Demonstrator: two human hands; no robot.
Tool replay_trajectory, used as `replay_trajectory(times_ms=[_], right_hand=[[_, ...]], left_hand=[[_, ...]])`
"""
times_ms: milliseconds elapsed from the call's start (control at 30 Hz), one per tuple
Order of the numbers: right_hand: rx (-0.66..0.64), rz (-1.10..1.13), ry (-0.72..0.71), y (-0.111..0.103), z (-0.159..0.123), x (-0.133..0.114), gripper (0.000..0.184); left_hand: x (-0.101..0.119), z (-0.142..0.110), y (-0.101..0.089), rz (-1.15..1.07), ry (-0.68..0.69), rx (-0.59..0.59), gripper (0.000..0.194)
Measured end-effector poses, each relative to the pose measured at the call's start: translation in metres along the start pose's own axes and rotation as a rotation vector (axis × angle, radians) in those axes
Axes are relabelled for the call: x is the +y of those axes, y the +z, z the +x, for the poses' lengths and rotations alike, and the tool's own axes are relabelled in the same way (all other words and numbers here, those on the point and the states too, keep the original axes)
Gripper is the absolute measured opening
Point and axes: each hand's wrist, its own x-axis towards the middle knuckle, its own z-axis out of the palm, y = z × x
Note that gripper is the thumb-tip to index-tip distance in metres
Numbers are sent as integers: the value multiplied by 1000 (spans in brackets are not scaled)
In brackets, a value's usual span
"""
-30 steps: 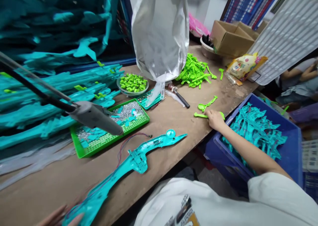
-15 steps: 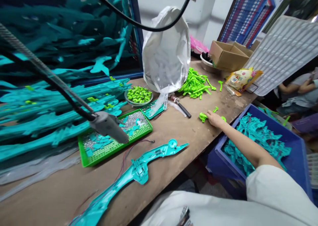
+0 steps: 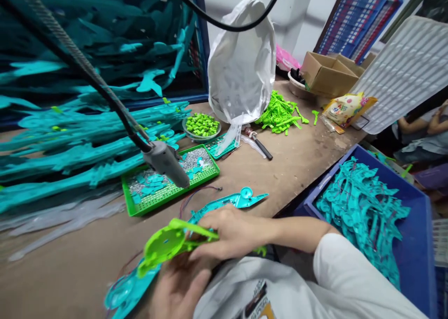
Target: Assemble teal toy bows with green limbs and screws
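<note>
Currently my right hand (image 3: 231, 232) pinches lime-green plastic pieces (image 3: 164, 245), a round, shallow disc and slim bars showing; they hang above the long turquoise shell (image 3: 131, 286) on the bench (image 3: 84, 258); whether my left hand (image 3: 180, 284), just beneath, grips, I cannot tell.

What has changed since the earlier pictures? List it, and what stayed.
The right hand moved left and back toward the body, carrying green parts taken off the table. The left hand left the near end of the turquoise piece and came close to them. That piece, the tray and the bowl stayed on the table.
</note>
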Motion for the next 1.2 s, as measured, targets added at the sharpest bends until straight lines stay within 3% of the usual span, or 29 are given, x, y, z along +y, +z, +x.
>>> replay_trajectory(times_ms=[100,233,333,467,600,900,1200], right_hand=[[30,156,129,34,16,-1,31],[121,339,215,64,36,18,36],[139,557,219,77,42,28,36],[132,832,456,85,41,30,48],[80,831,463,91,46,36,50],[50,795,466,104,53,34,38],[8,851,482,108,72,36,48]], left_hand=[[-2,-2,15,-48,-88,-30,57],[-9,0,7,-109,-145,15,59],[-4,-3,8,-253,-176,52,59],[7,-10,18,-368,-188,83,53],[4,-12,10,-416,-159,67,43],[-2,-17,-5,-466,-180,101,50],[-6,-14,-12,-490,-187,106,49]])
